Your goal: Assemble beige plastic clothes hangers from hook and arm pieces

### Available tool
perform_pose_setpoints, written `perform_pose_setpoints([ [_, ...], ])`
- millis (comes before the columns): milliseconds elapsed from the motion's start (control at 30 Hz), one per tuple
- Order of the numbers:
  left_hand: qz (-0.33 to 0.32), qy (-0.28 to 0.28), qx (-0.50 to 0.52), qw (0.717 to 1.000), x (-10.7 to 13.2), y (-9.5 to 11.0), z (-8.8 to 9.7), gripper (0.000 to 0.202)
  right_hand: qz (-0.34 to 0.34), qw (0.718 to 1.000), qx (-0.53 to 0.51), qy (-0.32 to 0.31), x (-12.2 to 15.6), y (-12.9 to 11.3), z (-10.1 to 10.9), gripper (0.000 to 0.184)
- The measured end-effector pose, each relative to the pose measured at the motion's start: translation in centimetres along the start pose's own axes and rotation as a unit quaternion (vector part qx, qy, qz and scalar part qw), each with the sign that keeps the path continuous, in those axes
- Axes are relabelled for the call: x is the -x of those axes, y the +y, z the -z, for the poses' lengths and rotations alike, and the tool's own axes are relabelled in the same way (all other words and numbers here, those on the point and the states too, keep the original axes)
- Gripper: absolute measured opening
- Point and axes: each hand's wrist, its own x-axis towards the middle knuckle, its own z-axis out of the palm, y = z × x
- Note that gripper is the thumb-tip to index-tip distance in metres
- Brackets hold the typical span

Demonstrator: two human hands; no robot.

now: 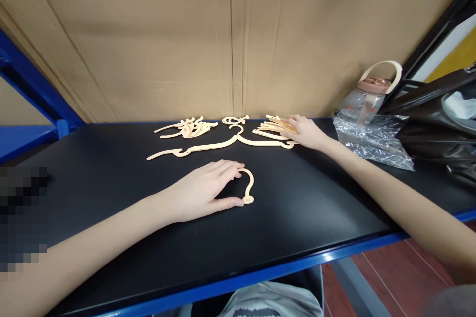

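Observation:
My left hand rests low over the black tabletop. It holds a cream plastic hanger hook, the thumb against its knobbed base and the fingertips at its curled end. Farther back on the right, my right hand reaches into a pile of cream hanger arms, with its fingers and thumb around some of them. Partly hidden by that hand is the end of a joined clothes hanger, which lies flat across the middle with its hook toward the back.
Another heap of cream hanger pieces lies at the back left. Several loose hooks are near the cardboard wall. At right stand a clear bottle with a handle and a crinkled plastic bag. A blue edge borders the table.

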Motion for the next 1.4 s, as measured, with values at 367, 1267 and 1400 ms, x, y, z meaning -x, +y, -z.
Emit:
perform_pose_setpoints([
  [367, 0.004, -0.009, -0.011, 1.0, 0.0, 0.0, 0.0, 0.05, -0.018, 0.999, 0.002, 0.029, -0.1, 0.0, -0.2, 0.025],
  [1267, 0.008, 0.001, 0.005, 1.0, 0.0, 0.3, 0.0, 0.05, -0.015, 0.983, 0.019, 0.181, 0.2, -2.6, 1.5, 0.03],
  [1400, 0.007, 0.006, 0.002, 1.0, 0.0, 0.1, -0.1, 0.049, 0.008, 0.983, 0.006, 0.184, 0.8, -4.8, 2.3, 0.032],
])
